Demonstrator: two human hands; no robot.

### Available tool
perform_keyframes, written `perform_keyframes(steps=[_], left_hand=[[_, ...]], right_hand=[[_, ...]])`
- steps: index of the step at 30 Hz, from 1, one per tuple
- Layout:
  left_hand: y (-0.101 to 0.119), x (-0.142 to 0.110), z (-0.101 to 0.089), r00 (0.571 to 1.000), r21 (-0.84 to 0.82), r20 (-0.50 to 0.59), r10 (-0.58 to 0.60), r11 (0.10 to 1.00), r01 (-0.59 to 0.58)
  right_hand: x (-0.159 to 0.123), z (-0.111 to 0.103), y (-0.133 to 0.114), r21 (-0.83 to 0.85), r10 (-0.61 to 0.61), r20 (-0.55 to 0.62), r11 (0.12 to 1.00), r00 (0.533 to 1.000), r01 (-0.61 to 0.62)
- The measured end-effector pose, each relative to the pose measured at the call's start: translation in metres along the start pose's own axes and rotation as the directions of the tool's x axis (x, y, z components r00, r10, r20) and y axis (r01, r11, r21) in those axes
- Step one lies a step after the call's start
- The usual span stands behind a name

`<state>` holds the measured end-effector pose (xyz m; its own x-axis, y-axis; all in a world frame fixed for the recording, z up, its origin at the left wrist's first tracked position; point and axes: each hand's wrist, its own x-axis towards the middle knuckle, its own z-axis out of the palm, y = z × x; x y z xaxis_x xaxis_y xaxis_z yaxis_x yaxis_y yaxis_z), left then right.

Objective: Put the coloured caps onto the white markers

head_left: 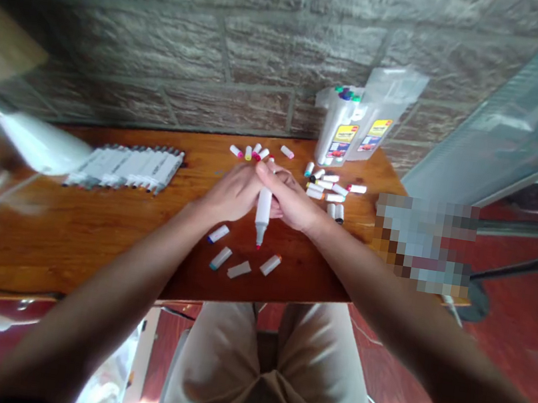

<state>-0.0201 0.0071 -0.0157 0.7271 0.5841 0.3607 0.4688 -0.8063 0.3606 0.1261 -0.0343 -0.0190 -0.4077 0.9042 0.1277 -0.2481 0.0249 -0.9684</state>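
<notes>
A white marker (263, 211) is upheld between my two hands above the table, its uncapped pinkish-red nib pointing toward me. My left hand (234, 191) closes on it from the left, and my right hand (299, 201) closes on it from the right, thumb near the far end. Some fingers are hidden behind the hands. On the near side lie a blue-ended cap (218, 234), a teal-ended cap (221, 258), a whitish cap (239, 269) and an orange-ended cap (270, 265). Beyond my hands are several pink- and yellow-ended caps (248, 153).
Several markers lie in a row (127, 167) at the left, beside a white lamp-like object (43, 141). More loose caps (324, 186) lie right of my hands. A clear marker case (340, 128) stands by the brick wall (252, 44). The wooden table's (140, 250) front edge is above my lap.
</notes>
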Motion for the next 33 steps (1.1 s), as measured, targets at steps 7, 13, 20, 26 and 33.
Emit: perform_keyframes(steps=[7,13,20,26,33], left_hand=[[0.0,0.001,0.004,0.999,-0.081,-0.023,-0.03,0.996,0.028],[0.001,-0.001,0.004,0.999,-0.021,-0.018,-0.048,0.999,0.047],[0.001,0.0,0.006,0.996,-0.057,-0.07,-0.048,0.997,0.044],[0.0,0.001,0.007,1.0,-0.091,-0.03,-0.01,0.996,0.007],[0.0,0.003,0.007,0.999,-0.112,-0.036,-0.032,0.993,0.028]], right_hand=[[-0.004,-0.001,-0.001,-0.035,0.017,-0.005,0.999,1.0,-0.017],[-0.005,-0.002,0.0,-0.118,0.024,-0.038,0.993,0.999,-0.028],[-0.005,-0.001,-0.005,-0.174,0.02,-0.041,0.984,0.999,-0.027],[-0.005,-0.003,0.0,-0.18,0.046,-0.081,0.982,0.996,-0.06],[-0.003,-0.006,0.005,-0.243,0.006,-0.066,0.97,0.998,-0.021]])
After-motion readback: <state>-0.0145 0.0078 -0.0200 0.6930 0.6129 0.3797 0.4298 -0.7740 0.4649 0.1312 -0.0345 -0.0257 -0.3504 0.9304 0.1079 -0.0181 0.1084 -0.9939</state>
